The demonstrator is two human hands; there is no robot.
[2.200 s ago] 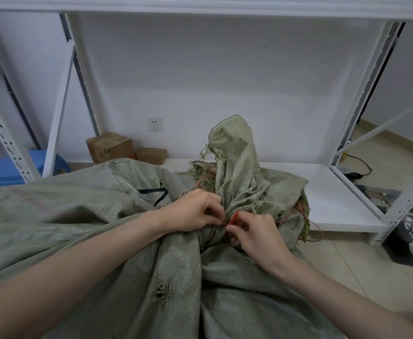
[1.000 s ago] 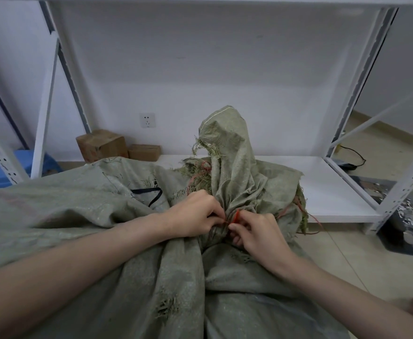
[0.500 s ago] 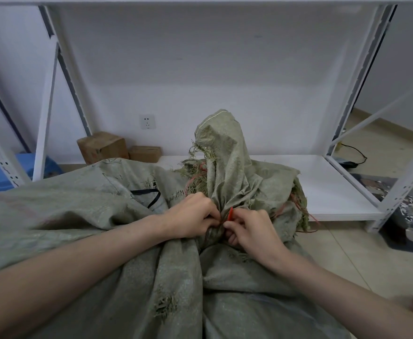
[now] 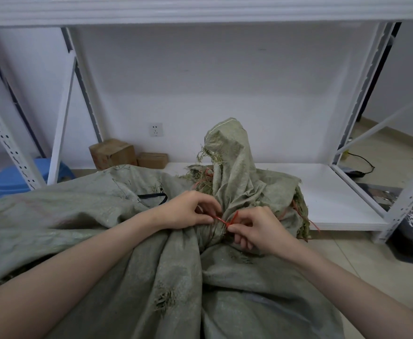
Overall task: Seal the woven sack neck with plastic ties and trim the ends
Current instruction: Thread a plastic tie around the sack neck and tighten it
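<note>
Red tie [image 4: 219, 219], barely seen before, is pinched by left hand [image 4: 188, 210] and right hand [image 4: 256, 231] at sack neck [image 4: 212, 234]; boxes [image 4: 114, 152] behind.

Free room over white shelf board [image 4: 322, 192], right of bunched grey-green woven sack [image 4: 237, 172].
Blocked leftward by brown cardboard boxes [image 4: 114, 154]; fenced by white steel uprights [image 4: 362, 94].

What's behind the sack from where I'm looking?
A white shelf, a big box and a small box left of it, and a wall socket. The sack covers the shelf's near left part and the boxes' bases, so anything there is hidden.
</note>
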